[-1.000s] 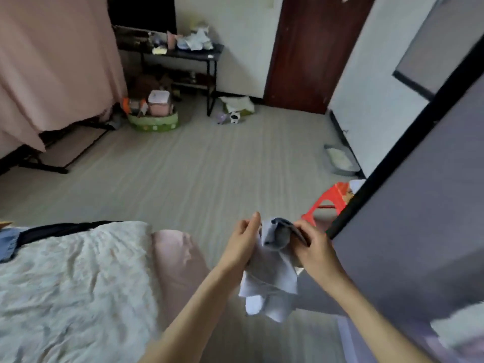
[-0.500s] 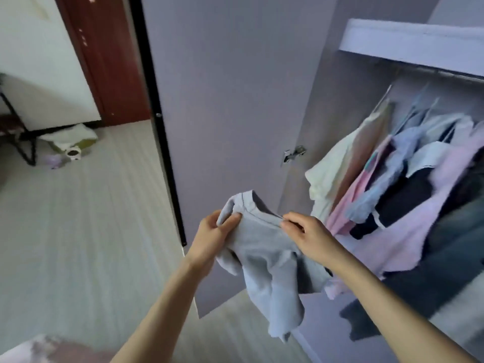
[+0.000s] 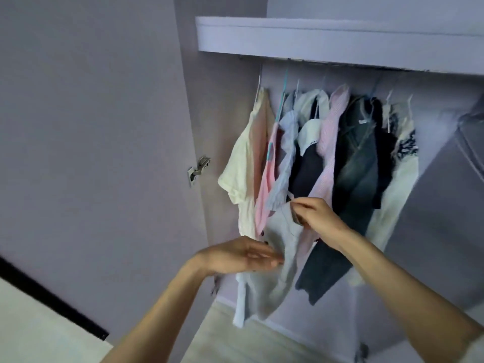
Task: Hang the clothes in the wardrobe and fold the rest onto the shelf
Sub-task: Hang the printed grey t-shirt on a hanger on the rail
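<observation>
most of the wardrobe (image 3: 104,127) job looks done, judging by the rail: a full row of clothes (image 3: 327,153) already hangs on hangers under the shelf (image 3: 314,35), from a cream top on the left through pink, pale blue, dark and denim pieces to a patterned white one on the right. whether anything lies folded on the shelf cannot be told, since only its underside and front edge show. one grey garment (image 3: 280,244) is not yet put away; it dangles in front of the hung row, with no hanger visible on it. right hand (image 3: 317,218) pinches its upper edge, fingers curled. left hand (image 3: 243,255) lies lower against the cloth, fingers nearly straight, flat.
</observation>
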